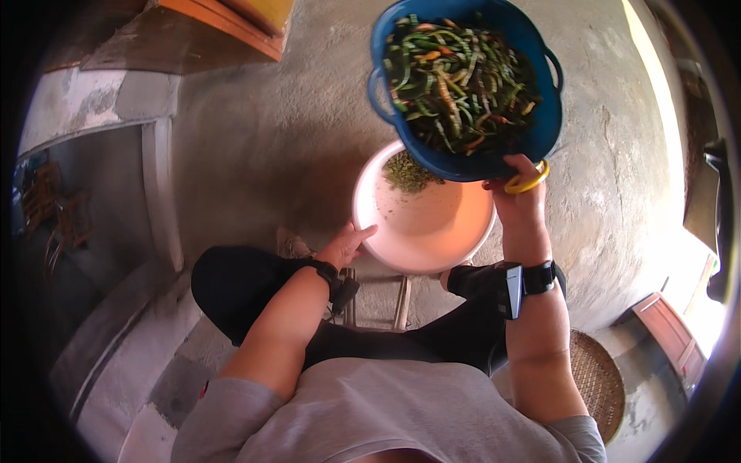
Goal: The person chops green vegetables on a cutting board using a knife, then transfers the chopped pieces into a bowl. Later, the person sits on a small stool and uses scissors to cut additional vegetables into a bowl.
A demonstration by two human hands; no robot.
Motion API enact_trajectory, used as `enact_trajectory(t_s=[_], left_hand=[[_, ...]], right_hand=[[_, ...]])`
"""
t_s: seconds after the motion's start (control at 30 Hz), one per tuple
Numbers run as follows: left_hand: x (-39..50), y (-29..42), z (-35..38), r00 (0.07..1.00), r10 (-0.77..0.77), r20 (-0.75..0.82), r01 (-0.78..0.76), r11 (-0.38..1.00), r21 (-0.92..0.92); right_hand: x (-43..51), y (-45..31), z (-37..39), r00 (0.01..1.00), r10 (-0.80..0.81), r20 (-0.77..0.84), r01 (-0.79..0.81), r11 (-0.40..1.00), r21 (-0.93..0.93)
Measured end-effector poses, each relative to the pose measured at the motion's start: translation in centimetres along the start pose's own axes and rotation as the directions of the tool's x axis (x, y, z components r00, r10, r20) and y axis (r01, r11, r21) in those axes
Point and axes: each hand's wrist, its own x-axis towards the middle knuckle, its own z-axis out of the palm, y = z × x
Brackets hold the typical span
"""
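My left hand [347, 240] grips the left rim of a round pale pink basin [428, 254], thumb over the edge. A small heap of chopped green bits [410, 173] lies at the basin's far side, with a few crumbs nearer its middle. My right hand [521, 179], with a yellow bangle at the wrist, holds the near rim of a blue plastic tub [550, 124] with loop handles. Long green, orange and red chili peppers [457, 81] fill much of this tub, which overlaps the basin's far right part and hides it there.
Between my legs is part of a wooden frame [402, 301] on the concrete floor [249, 156]. A round woven tray [596, 382] lies at the lower right. Orange wooden furniture [231, 29] stands at the upper left, beside a doorway with wooden chairs [58, 208] beyond.
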Motion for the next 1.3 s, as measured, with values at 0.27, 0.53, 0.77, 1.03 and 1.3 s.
enact_trajectory(t_s=[0.27,0.53,0.77,1.03,1.3], left_hand=[[-4.4,9.1,-4.0,0.860,0.509,-0.039,-0.409,0.642,-0.649],[-10.5,6.1,-4.9,0.912,0.381,-0.149,-0.401,0.761,-0.509],[-8.2,2.8,-5.3,0.791,0.543,-0.283,-0.612,0.714,-0.341],[-5.5,3.5,-5.9,0.603,0.757,-0.252,-0.394,0.557,0.731],[1.8,3.8,-5.1,0.698,0.661,-0.274,-0.542,0.739,0.401]], right_hand=[[-1.0,7.9,4.0,0.997,-0.074,-0.006,0.072,0.991,-0.115],[-5.1,14.6,4.7,0.988,0.012,0.153,0.048,0.924,-0.378],[-8.5,10.7,4.2,0.938,-0.028,0.346,0.099,0.977,-0.190],[-17.5,8.6,0.9,0.940,0.027,0.340,-0.007,0.998,-0.059],[-18.1,2.8,-2.6,0.919,-0.085,0.384,0.267,0.852,-0.449]])
